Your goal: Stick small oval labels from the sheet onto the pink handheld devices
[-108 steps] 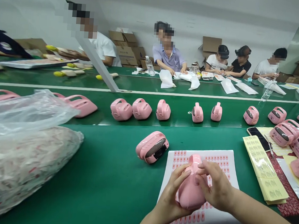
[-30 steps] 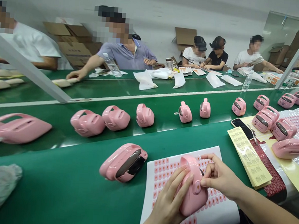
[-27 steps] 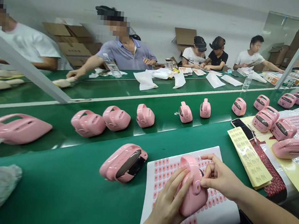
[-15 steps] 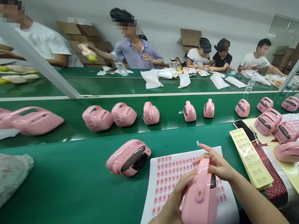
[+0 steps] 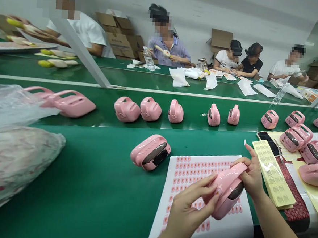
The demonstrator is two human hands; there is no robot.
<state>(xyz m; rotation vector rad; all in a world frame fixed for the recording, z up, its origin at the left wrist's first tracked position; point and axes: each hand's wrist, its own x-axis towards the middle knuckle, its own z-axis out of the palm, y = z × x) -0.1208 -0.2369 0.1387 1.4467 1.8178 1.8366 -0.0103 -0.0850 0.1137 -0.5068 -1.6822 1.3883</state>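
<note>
Both my hands hold a pink handled device (image 5: pixel 228 192) with a dark glossy window, tilted above a white sticker sheet (image 5: pixel 216 235). My left hand (image 5: pixel 193 205) is closed at the device's left side, its thumb and fingers around the handle's end, where a small sticker partly shows. My right hand (image 5: pixel 253 172) grips the far end of the handle. Its index finger points up with a small whitish bit (image 5: pixel 245 142) on the tip. Rows of small pink stickers with orange-red marks cover much of the sheet. Another pink device (image 5: pixel 151 153) lies to the left, beyond the sheet.
Several pink devices (image 5: pixel 176 112) stand along the green belt (image 5: pixel 101 91). At right are yellow sticker sheets (image 5: pixel 273 174), a phone (image 5: pixel 268 143), tweezers (image 5: pixel 280 153) and more devices (image 5: pixel 296 137). A plastic bag (image 5: pixel 19 167) fills the left. Several people sit across the belt.
The device has turned from upright to tilted, its dark window now showing more. My left hand has shifted from beneath it to its side. The camera view has swung left.
</note>
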